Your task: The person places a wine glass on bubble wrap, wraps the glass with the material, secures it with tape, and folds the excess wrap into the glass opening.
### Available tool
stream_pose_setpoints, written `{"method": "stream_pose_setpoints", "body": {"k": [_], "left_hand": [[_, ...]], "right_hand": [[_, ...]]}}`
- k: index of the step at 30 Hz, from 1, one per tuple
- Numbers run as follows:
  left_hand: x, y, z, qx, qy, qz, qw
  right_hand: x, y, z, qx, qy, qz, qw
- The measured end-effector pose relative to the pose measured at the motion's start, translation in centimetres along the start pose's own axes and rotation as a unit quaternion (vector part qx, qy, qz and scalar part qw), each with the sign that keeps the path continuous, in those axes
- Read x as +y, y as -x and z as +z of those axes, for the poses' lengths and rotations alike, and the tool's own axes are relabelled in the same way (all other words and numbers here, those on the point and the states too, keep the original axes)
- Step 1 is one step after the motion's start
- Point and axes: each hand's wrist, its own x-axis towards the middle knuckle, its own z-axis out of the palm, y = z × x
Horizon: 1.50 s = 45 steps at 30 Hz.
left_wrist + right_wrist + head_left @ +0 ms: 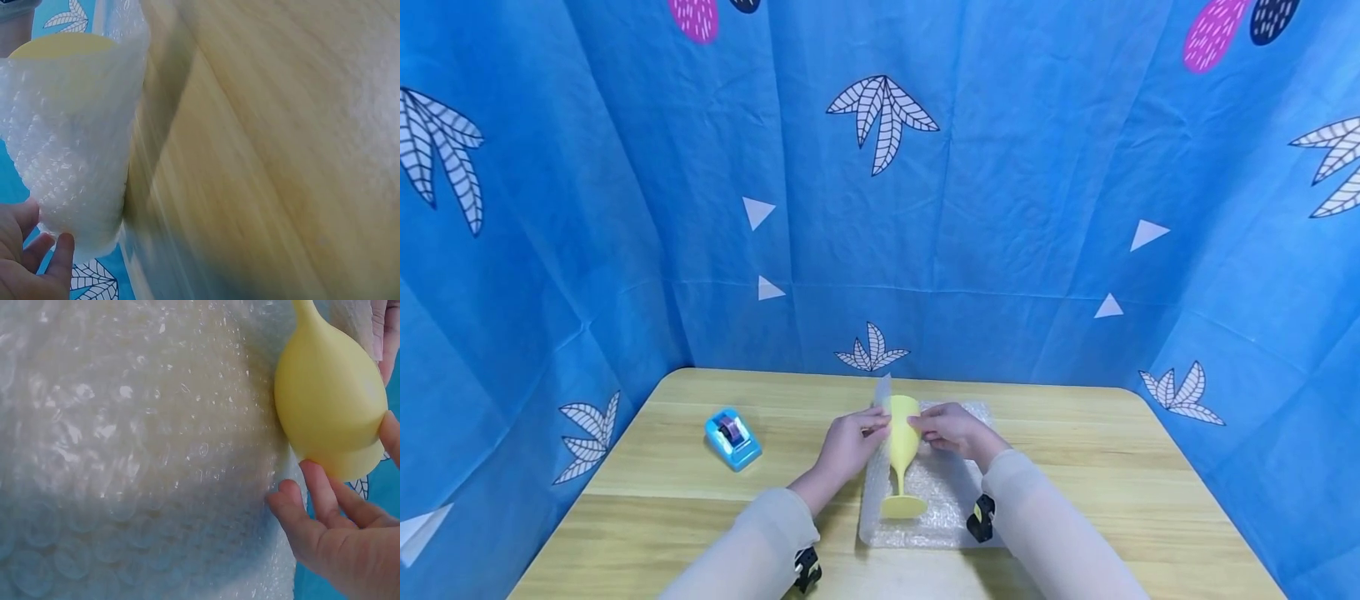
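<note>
A yellow goblet (903, 429) lies on its side on a sheet of bubble wrap (951, 492), its rim toward the far side and its round foot toward the near side. My right hand (953, 429) holds the bowl near the rim; in the right wrist view its thumb and fingertips (315, 472) touch the yellow surface. On the other side, my left hand (852, 442) pinches the raised left edge of the wrap beside the bowl. From the left wrist view this lifted flap (75, 144) covers most of the goblet, leaving its yellow foot (62, 45) showing above.
A blue tape dispenser (733, 438) with a roll of tape sits to the left on the wooden table (1075, 467). Blue patterned cloth (1000, 208) hangs behind the table and along both sides. Black wrist cameras (807, 569) are strapped at the sleeves.
</note>
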Motion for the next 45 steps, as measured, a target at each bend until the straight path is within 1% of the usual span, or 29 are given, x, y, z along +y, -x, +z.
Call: {"method": "stream_pose_setpoints", "body": {"k": [3, 5, 11, 15, 24, 28, 31, 38, 45], "left_hand": [[0.3, 0.0, 0.1, 0.0, -0.009, 0.004, 0.9999], [0.4, 0.0, 0.1, -0.002, -0.014, 0.003, 0.9999], [0.8, 0.0, -0.1, -0.007, -0.027, -0.007, 0.9996], [0.9, 0.1, -0.2, -0.01, -0.032, -0.004, 0.9994], [1.2, 0.0, -0.4, -0.019, -0.066, 0.005, 0.9976], [1.3, 0.0, -0.3, -0.026, -0.084, 0.011, 0.9961], [1.3, 0.1, -0.1, -0.024, -0.095, 0.018, 0.995], [1.4, 0.3, 0.3, -0.032, -0.109, 0.053, 0.9921], [1.6, 0.5, 0.5, -0.039, -0.109, 0.047, 0.9922]], "right_hand": [[0.1, -0.1, 0.0, 0.016, 0.0, -0.002, 1.0], [0.2, -0.1, 0.0, 0.017, -0.002, -0.003, 1.0], [0.2, 0.0, 0.0, -0.017, 0.003, -0.004, 1.0], [0.2, 0.0, 0.2, -0.022, -0.001, -0.002, 1.0], [0.4, -0.2, 0.2, -0.059, -0.035, -0.015, 0.998], [0.3, -0.1, 0.4, -0.051, -0.042, -0.008, 0.998], [0.1, -0.1, 0.6, -0.037, -0.042, 0.0, 0.998], [-0.4, -0.1, 1.2, -0.003, -0.029, 0.024, 0.999], [-0.4, -0.4, 1.3, 0.021, -0.014, 0.031, 0.999]]}}
